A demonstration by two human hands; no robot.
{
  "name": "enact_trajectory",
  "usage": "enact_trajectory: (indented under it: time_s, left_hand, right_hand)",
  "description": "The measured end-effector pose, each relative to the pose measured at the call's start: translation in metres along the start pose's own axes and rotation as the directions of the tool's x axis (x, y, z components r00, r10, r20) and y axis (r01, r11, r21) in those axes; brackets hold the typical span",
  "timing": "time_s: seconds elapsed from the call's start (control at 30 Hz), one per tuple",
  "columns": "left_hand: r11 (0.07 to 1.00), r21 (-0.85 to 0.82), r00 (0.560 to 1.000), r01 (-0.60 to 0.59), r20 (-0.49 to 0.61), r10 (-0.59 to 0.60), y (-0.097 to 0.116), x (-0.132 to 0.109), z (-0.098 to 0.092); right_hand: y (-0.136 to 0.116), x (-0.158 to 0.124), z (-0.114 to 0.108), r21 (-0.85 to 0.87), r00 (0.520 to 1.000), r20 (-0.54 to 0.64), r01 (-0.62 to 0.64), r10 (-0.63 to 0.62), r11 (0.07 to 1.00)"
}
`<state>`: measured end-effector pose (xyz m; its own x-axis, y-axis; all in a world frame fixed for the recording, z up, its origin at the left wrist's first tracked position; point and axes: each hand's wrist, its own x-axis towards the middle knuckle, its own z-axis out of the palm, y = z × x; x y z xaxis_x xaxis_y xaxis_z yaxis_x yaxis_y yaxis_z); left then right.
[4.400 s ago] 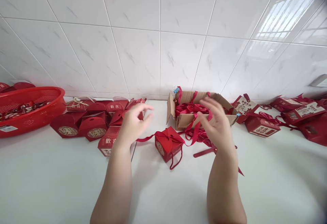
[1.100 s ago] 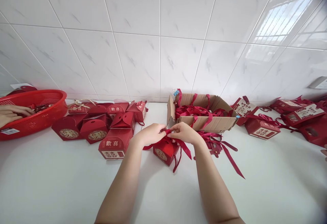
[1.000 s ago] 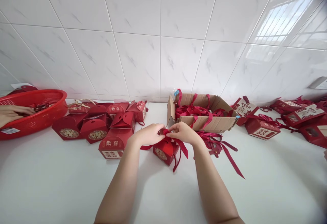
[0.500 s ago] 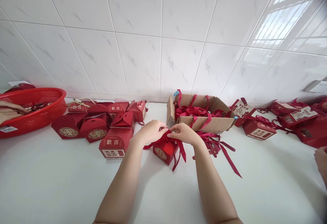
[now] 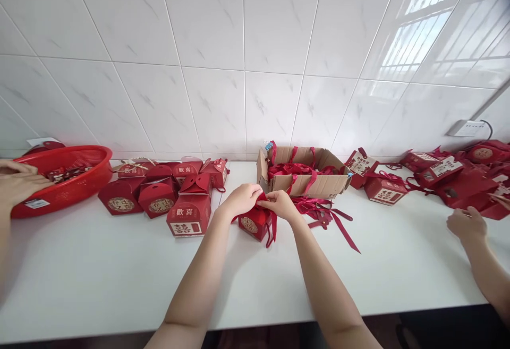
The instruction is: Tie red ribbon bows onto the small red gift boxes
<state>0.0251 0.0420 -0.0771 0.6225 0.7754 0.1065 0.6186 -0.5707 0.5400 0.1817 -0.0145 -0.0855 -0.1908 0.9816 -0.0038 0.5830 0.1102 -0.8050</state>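
a person's left hand (image 5: 244, 199) and right hand (image 5: 281, 204) meet close together, pinching red ribbon (image 5: 274, 223) atop a small red box (image 5: 254, 223) on a white table (image 5: 255, 290). just behind stands an open cardboard box (image 5: 324, 185), more ribbons (image 5: 292, 169) heaped inside and draped over its wall. at left, a co-worker's hand (image 5: 22, 183) is at a red basket (image 5: 90, 187) beside clustered red cartons (image 5: 187, 212); at far right, another worker's hand (image 5: 467, 224) is near piled red packages (image 5: 464, 185).

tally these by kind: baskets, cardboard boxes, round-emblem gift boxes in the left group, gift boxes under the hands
Red basket: 1
Cardboard box: 1
Round-emblem gift boxes, left group: 2
Gift box under left hand and right hand: 1
Total: 5
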Motion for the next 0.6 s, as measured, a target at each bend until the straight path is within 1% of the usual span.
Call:
enact_trajectory:
  time_s: [0.2,0.33,0.43,0.5,0.6]
  left_hand:
    - [1.000,-0.011,0.999,0.029,-0.025,-0.029,0.008,-0.013,0.008]
    - [1.000,-0.021,0.999,0.020,-0.030,-0.021,0.012,-0.020,0.012]
    - [1.000,-0.024,1.000,0.002,-0.027,-0.003,0.017,-0.026,0.016]
    - [1.000,-0.024,1.000,-0.018,-0.024,0.018,0.022,-0.035,0.020]
    - [0.997,-0.028,0.997,-0.068,-0.024,0.067,0.032,-0.058,0.029]
  right_hand:
    - [-0.009,-0.014,0.009,-0.017,0.999,-0.038,-0.016,0.015,1.000]
    - [-0.013,-0.024,0.016,-0.038,0.994,-0.095,-0.055,0.052,0.998]
    - [-0.011,-0.033,0.022,-0.056,0.985,-0.152,-0.097,0.088,0.994]
    - [-0.007,-0.040,0.027,-0.064,0.975,-0.191,-0.130,0.115,0.989]
    - [0.000,-0.057,0.040,-0.072,0.956,-0.245,-0.185,0.163,0.980]
